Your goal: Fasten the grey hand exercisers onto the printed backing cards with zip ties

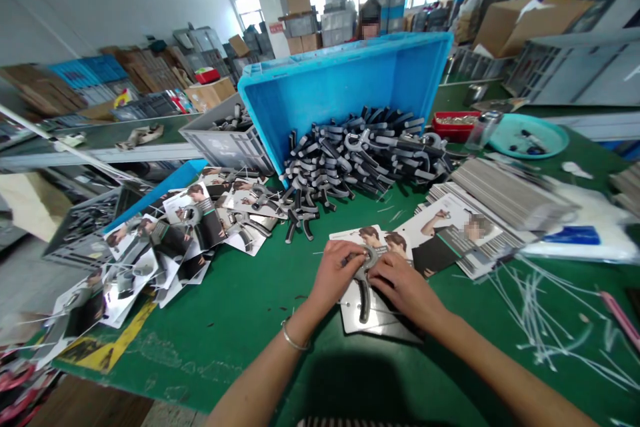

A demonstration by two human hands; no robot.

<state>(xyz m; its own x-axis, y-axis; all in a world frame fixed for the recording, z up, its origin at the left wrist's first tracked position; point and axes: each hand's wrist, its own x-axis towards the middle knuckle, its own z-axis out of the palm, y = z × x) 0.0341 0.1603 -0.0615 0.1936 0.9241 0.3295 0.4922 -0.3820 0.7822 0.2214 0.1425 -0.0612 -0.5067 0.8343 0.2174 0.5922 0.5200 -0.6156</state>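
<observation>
A grey and black hand grip strengthener (365, 300) lies over a printed backing card (353, 317) on the green table in front of me. My left hand (333, 275) is closed on its round spring end, thumb and fingertips pressed together there. From the other side, my right hand (403, 283) pinches at the same end, just below the ring. Its fingertips are partly hidden, and I cannot make out whether a thin tie is between them. A second card (400, 241) shows beneath my right hand.
A tipped blue crate (320, 90) spills many hand grips (350, 153) onto the table. Carded grips (195, 223) are heaped at left. To the right are stacked cards (510, 193), loose white plastic ties (535, 313), a pink-handled tool (620, 317) and a turquoise tray (550, 130). Someone sits behind the crate.
</observation>
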